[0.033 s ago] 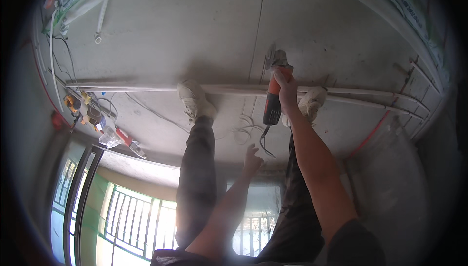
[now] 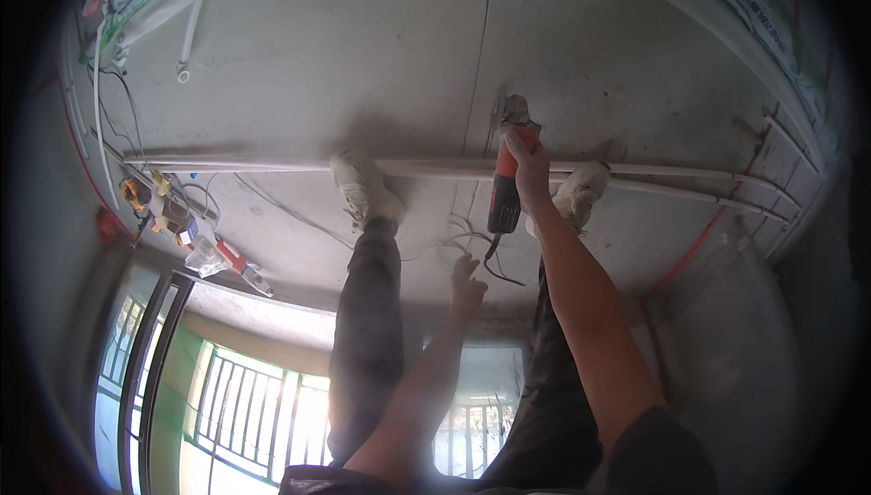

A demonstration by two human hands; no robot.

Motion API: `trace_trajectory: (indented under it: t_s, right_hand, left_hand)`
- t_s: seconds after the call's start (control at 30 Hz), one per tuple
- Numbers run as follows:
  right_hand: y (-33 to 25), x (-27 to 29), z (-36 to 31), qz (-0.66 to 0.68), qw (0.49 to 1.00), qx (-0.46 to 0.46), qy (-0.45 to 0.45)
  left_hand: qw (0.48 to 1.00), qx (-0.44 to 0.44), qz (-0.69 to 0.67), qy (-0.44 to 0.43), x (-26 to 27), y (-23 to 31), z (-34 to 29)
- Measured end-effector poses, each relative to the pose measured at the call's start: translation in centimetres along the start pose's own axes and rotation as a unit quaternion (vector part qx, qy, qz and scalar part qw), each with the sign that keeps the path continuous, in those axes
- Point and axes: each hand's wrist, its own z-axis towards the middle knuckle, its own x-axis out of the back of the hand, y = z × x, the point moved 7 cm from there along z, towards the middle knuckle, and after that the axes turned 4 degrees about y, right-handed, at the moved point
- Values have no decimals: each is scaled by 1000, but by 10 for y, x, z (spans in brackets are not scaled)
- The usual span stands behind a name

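My right hand point(image 2: 532, 171) is wrapped round the orange-and-black body of an angle grinder point(image 2: 505, 191). The grinder's head and guard point away from me, low over the grey concrete floor; its disc edge is blurred, so contact cannot be told. Just right of a straight dark line point(image 2: 481, 59) in the floor, the head hangs beyond the white pipes. A black cord point(image 2: 496, 259) trails from the grinder's rear end. My left hand point(image 2: 467, 288) is held empty between my legs, fingers apart, close to the cord and a loosely coiled cable point(image 2: 461, 234).
Long white pipes point(image 2: 272, 166) run across the floor by my shoes point(image 2: 360, 188). Tools and bits point(image 2: 172, 214) lie at the left, beside a red-handled tool point(image 2: 233, 257) and a thin cable point(image 2: 295, 214). Wrapped pipe bundles point(image 2: 758, 19) curve along the far right. A barred window point(image 2: 259, 404) stands behind.
The grinder and my right hand have shifted slightly left and nearer to me. My left hand has risen a little, away from my body. The cord's end has swung right.
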Motion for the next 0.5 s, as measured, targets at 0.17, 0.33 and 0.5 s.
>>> trace_trajectory:
  t_s: [0.17, 0.33, 0.5]
  right_hand:
    - [36, -6, 17, -59, 997, -8, 46]
    - [39, -19, 19, -161, 985, -16, 68]
    - [36, -25, 9, -150, 985, -20, 84]
  left_hand:
    - [996, 4, -89, -28, -31, 165, 47]
    - [974, -21, 223, 38, -39, 208, 66]
    - [950, -5, 305, 65, -34, 208, 70]
